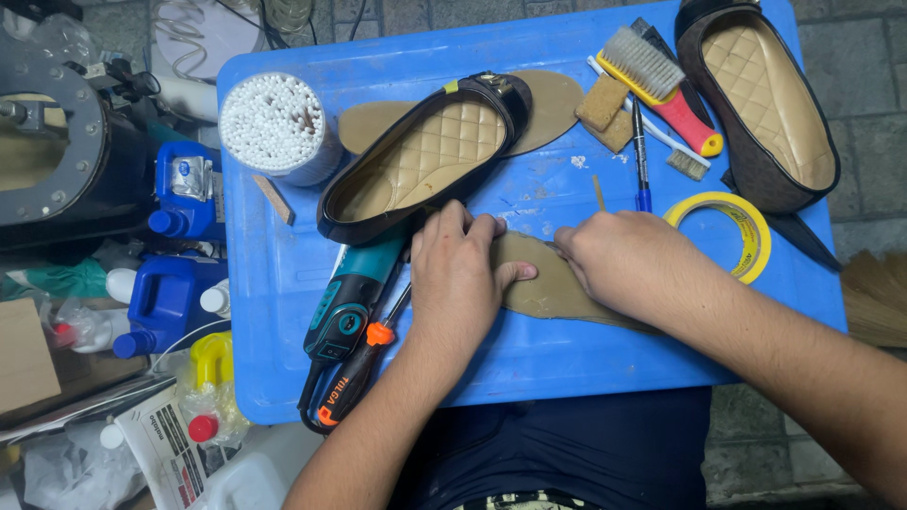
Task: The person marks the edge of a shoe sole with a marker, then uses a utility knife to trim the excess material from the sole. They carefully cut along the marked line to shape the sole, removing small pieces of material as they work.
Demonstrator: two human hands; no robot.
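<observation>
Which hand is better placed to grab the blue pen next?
Probably the right hand. It lies just below the blue pen, while the left hand presses the tan insole farther left, beside the black shoe.

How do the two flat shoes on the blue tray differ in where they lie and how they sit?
The near shoe lies mid-tray, angled, just above the left hand, over a tan insole. The far shoe sits at the tray's right top corner, apart from both hands, overhanging the edge. The near shoe shows a metal ornament on its toe; the far shoe's toe is cut off. Both are dark with quilted tan linings.
</observation>
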